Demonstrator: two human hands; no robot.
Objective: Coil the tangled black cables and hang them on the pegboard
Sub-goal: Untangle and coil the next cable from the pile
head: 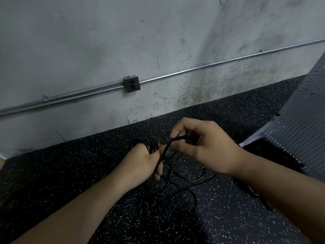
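Head: cable [151, 144] wraps left hand [145, 162]; right hand [202, 147] pinches.

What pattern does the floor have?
Black rubber floor with small white speckles; head view.

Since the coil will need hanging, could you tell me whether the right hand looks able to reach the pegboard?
Probably yes: the pegboard stands beside the right hand with nothing between, though that hand pinches the black cable wound round the left hand.
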